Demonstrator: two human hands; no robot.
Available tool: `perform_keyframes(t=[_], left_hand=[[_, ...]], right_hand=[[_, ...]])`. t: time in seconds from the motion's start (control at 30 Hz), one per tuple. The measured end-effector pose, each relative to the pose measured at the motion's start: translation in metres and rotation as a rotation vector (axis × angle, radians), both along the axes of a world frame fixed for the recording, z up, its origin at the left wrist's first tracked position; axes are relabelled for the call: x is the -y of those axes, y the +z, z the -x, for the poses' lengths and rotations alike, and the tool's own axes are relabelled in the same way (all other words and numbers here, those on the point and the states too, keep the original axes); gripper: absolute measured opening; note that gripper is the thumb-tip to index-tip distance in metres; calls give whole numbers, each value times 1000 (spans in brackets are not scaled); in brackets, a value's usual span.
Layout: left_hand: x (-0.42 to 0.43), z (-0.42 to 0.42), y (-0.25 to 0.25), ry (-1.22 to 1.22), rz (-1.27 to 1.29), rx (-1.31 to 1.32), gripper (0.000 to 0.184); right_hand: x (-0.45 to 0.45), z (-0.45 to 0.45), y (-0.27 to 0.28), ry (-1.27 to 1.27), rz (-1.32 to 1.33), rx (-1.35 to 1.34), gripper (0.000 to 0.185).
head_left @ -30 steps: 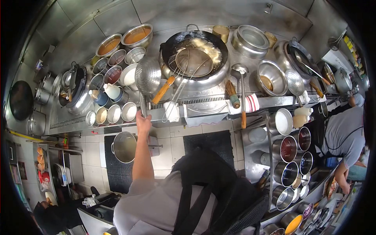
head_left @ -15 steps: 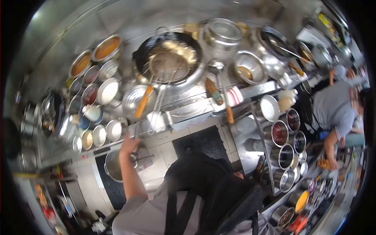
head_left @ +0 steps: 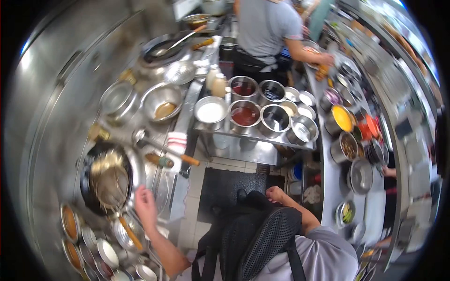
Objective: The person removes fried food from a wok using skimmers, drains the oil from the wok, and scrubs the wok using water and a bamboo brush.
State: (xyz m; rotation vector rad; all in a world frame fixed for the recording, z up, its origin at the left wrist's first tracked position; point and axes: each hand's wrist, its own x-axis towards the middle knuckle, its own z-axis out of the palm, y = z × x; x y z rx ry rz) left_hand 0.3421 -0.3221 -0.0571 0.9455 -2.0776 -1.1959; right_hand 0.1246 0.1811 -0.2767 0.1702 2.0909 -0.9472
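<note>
My left hand (head_left: pixel 146 203) hovers by the near rim of the wok (head_left: pixel 101 187), its fingers loosely extended, slightly blurred, and nothing visible in them. In the wok rests a wire strainer (head_left: pixel 111 186), and close below my hand lies an orange handle (head_left: pixel 131 232). My right hand (head_left: pixel 276 194) is held low in front of my body above the floor, fingers curled in with nothing seen in them. A ladle with a wooden handle (head_left: pixel 190 160), a green-handled brush (head_left: pixel 164 161) and a red-striped cloth (head_left: pixel 176 144) lie on the stove edge beyond my left hand.
Ahead, a steel stand holds several pots, one with white contents (head_left: pixel 210 111), one with red sauce (head_left: pixel 244 114). A co-worker (head_left: pixel 269 35) stands behind it. A counter at right bears a pot of yellow liquid (head_left: pixel 342 119) and a steel bowl (head_left: pixel 361 175). A black mat (head_left: pixel 225 187) covers the floor.
The view has swung to the right, so the wok is now at left and the pot stand ahead. My left hand has gone from above the floor to beside the wok; my right hand has come into view.
</note>
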Motion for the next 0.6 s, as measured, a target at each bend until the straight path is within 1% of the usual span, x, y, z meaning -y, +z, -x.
perform_keyframes(t=[0.07, 0.1, 0.13, 0.17, 0.2, 0.23, 0.27, 0.3, 0.33, 0.4, 0.43, 0.47, 0.53, 0.57, 0.6], left_hand=[[-37, 65, -14, -282, 47, 45, 29], [-60, 93, -25, -467, 83, 15, 25], [-84, 116, -31, -641, 119, -16, 21], [-110, 133, -22, -806, 98, 17, 16], [-133, 148, -12, -955, 78, 47, 13], [-154, 160, -7, -997, 65, 51, 11], [-169, 170, -4, -1029, 52, 52, 10], [-176, 180, -18, -1074, 77, -5, 13], [-183, 184, -16, -1073, -1, 33, 13], [-198, 193, -10, -1066, -159, 96, 14], [-202, 196, -4, -1015, -188, 180, 22], [-202, 199, -3, -970, -119, 195, 23], [-201, 204, -7, -865, 12, 232, 26], [-201, 206, -12, -827, -18, 150, 26], [-204, 206, -12, -794, -23, 125, 24]], right_hand=[[-30, -21, 6, -139, -21, 9, 27], [-47, -31, 0, -159, -102, 42, 21], [-67, -45, -3, -182, -109, 82, 18], [-87, -60, -6, -205, -117, 122, 15], [-119, -79, -50, 105, -187, 50, 19], [-149, -97, -89, 429, -282, -74, 24], [-180, -116, -131, 699, -358, -228, 29], [-192, -134, -132, 888, -417, -335, 27], [-198, -144, -125, 869, -396, -323, 27], [-202, -145, -117, 525, -331, -158, 25], [-201, -142, -115, 346, -305, -101, 25], [-197, -135, -112, 219, -278, -80, 24], [-190, -116, -108, 63, -221, -88, 23], [-185, -107, -107, 12, -192, -106, 23], [-181, -97, -108, -19, -164, -127, 22]])
